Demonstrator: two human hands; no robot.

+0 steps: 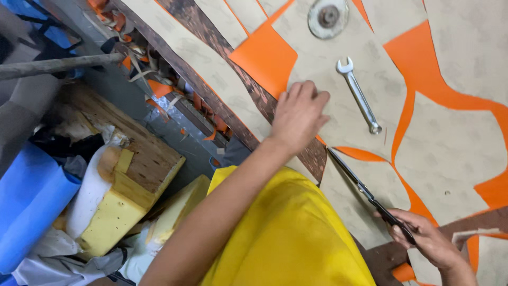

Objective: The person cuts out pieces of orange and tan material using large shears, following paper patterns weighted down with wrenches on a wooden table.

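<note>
My left hand (299,114) presses flat on a beige sheet (365,69) that lies over orange material (264,55) on the worktable. My right hand (426,238) grips the handles of long black scissors (360,185). The blades point up and to the left, cutting along the beige sheet's edge just below my left hand. A steel combination wrench (359,95) rests on the beige sheet to the right of my left hand. I wear a yellow shirt (288,233).
A round metal disc (328,18) lies at the top of the table. The table's rusty edge (211,92) runs diagonally. To the left lie foam blocks (114,217), a wooden block (143,153), blue fabric (29,201) and orange offcuts (159,87).
</note>
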